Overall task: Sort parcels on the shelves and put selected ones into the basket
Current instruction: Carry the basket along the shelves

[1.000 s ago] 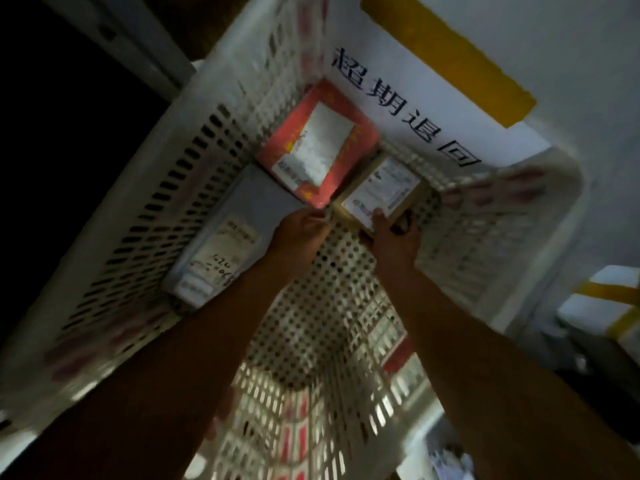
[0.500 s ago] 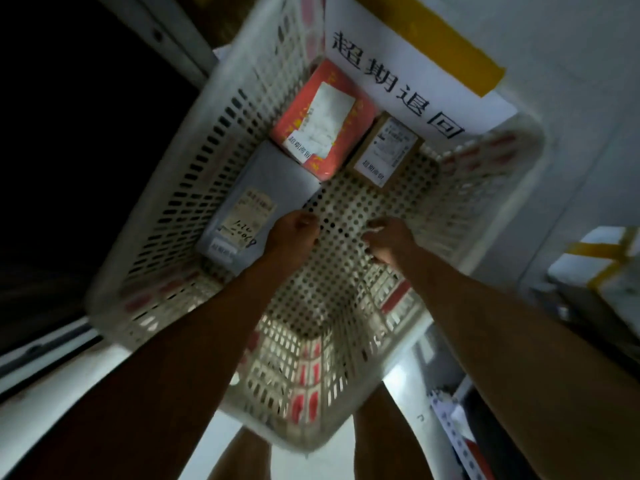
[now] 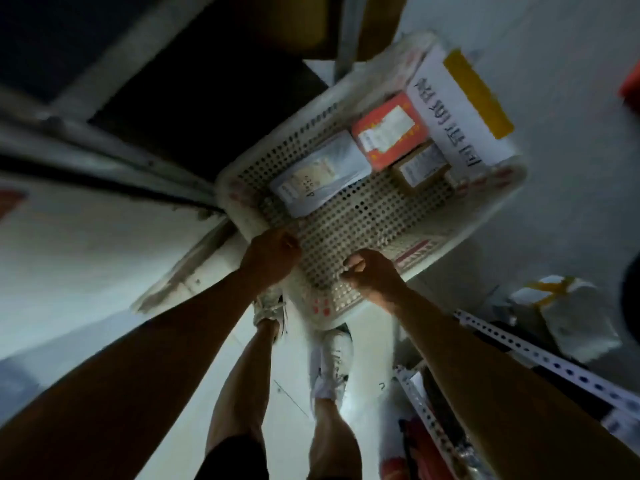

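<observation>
A white perforated plastic basket [image 3: 485,216] stands on the floor in front of my feet. Inside it lie a red parcel [image 3: 389,133], a grey poly-bag parcel [image 3: 320,178] and a small brown box [image 3: 420,166], each with a white label. A paper sign with dark characters and yellow tape [image 3: 453,109] leans on the far wall of the basket. My left hand [image 3: 273,252] hovers at the near left corner with curled fingers and nothing in it. My right hand [image 3: 374,275] is a loose fist over the near rim, also holding nothing.
A perforated metal shelf rail [image 3: 540,351] runs along the lower right, with a white parcel taped in yellow [image 3: 568,313] behind it. Red items [image 3: 415,445] lie at the bottom right. My white shoes [image 3: 332,362] stand just before the basket. Dark shelving fills the upper left.
Both hands let go of the small brown box and drew back from deep in the basket to its near rim. The view rose and swung, so the basket looks smaller and farther away.
</observation>
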Demonstrator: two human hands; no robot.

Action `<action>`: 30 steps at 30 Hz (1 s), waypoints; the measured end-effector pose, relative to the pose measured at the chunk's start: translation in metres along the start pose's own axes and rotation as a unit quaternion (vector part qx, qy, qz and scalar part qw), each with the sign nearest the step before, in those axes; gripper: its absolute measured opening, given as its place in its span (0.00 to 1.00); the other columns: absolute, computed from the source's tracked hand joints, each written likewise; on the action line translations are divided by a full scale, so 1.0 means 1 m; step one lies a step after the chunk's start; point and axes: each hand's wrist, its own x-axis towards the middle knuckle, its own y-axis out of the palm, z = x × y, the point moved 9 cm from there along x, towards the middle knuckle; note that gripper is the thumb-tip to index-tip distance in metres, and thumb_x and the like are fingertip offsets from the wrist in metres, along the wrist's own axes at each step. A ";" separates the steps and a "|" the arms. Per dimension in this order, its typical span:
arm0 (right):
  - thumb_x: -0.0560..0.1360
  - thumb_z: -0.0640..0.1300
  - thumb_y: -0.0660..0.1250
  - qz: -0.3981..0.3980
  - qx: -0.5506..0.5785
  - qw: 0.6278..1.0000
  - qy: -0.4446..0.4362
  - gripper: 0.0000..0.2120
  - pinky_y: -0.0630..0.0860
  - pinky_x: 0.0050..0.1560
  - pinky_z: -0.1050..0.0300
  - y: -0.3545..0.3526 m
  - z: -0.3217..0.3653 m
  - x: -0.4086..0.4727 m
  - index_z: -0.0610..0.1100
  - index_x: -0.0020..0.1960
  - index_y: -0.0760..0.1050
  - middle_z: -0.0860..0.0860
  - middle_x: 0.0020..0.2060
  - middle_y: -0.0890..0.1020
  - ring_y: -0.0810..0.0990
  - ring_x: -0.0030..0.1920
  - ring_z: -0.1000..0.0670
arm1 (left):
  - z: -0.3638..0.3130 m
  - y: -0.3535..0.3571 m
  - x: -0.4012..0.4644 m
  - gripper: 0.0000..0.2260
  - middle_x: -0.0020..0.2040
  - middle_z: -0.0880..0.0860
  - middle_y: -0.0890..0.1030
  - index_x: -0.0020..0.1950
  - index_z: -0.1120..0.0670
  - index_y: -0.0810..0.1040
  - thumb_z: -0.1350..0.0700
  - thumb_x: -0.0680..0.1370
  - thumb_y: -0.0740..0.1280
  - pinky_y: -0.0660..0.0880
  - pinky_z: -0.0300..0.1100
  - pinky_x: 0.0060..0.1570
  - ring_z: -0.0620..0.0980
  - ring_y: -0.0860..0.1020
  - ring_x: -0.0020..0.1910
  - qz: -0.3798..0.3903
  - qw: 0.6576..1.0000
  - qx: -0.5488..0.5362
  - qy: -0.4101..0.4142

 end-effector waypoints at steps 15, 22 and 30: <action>0.75 0.44 0.73 0.197 -0.267 0.938 -0.097 0.13 0.76 0.41 0.59 0.269 0.089 -0.125 0.47 0.58 0.77 0.46 0.47 0.83 0.84 0.47 0.46 | 0.310 0.014 -0.254 0.03 0.40 0.47 0.81 0.46 0.51 0.81 0.54 0.76 0.67 0.73 0.40 0.43 0.51 0.81 0.47 -0.151 0.913 -0.305 -0.227; 0.71 0.45 0.73 0.277 -0.397 0.860 -0.162 0.10 0.76 0.43 0.58 0.437 0.112 -0.179 0.50 0.52 0.79 0.49 0.44 0.84 0.84 0.45 0.48 | 0.415 0.039 -0.345 0.07 0.47 0.51 0.85 0.48 0.49 0.81 0.49 0.73 0.67 0.79 0.49 0.55 0.52 0.83 0.49 -0.246 0.797 -0.462 -0.301; 0.74 0.43 0.73 0.404 -0.466 0.741 -0.266 0.09 0.77 0.45 0.55 0.603 0.112 -0.278 0.50 0.52 0.79 0.45 0.44 0.85 0.85 0.46 0.45 | 0.511 0.089 -0.456 0.06 0.44 0.51 0.85 0.50 0.50 0.83 0.53 0.76 0.67 0.79 0.43 0.46 0.52 0.82 0.45 -0.377 0.612 -0.557 -0.415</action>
